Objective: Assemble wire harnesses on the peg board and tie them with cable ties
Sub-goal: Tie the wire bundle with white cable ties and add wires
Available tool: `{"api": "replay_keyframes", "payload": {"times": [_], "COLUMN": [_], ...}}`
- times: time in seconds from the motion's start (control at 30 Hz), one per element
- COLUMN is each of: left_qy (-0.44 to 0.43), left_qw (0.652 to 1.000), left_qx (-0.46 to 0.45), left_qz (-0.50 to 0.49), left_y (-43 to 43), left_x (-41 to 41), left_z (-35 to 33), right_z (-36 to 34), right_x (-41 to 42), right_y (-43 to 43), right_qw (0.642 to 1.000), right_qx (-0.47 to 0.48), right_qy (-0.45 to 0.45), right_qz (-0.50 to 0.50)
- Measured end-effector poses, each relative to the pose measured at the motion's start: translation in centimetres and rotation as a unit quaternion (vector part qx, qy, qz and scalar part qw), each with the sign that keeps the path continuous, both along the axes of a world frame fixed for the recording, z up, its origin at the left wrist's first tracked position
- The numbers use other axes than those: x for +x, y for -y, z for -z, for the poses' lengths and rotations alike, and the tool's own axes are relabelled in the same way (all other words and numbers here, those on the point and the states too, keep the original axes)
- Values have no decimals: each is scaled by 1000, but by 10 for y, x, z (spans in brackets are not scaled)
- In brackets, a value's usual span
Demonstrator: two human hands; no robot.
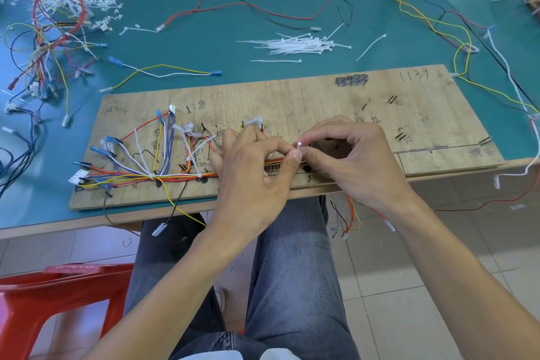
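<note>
Wire harness [163, 175] runs along the peg board [321, 90] near its front edge, close to the tabletop [233, 23] rim. Curled fingers of the left hand [251, 172] and right hand [353, 161] pinch a cable tie [299, 145] above it. Bare board lies to the right.

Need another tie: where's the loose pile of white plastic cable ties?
Head view: the white cable-tie pile lies on the green mat, just beyond the wooden peg board, centre-right.
</note>
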State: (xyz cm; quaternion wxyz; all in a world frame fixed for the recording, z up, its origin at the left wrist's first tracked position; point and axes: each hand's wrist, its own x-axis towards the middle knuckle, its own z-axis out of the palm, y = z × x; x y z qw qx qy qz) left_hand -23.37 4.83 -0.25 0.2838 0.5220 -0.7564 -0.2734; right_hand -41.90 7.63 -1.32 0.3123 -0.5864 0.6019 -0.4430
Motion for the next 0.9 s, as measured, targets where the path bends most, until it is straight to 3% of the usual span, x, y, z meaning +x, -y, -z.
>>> {"api": "replay_keyframes", "payload": {"times": [0.9], "left_qy": [2], "left_qw": [1000], "left_qx": [2], "left_qz": [3], "left_y": [1], "left_x": [0], "left_z": [3], "right_z": [3], "right_x": [-2], "right_y": [1], "right_qw": [1000], "right_qx": [-21], "right_qy": [-11], "right_qz": [-11]}}
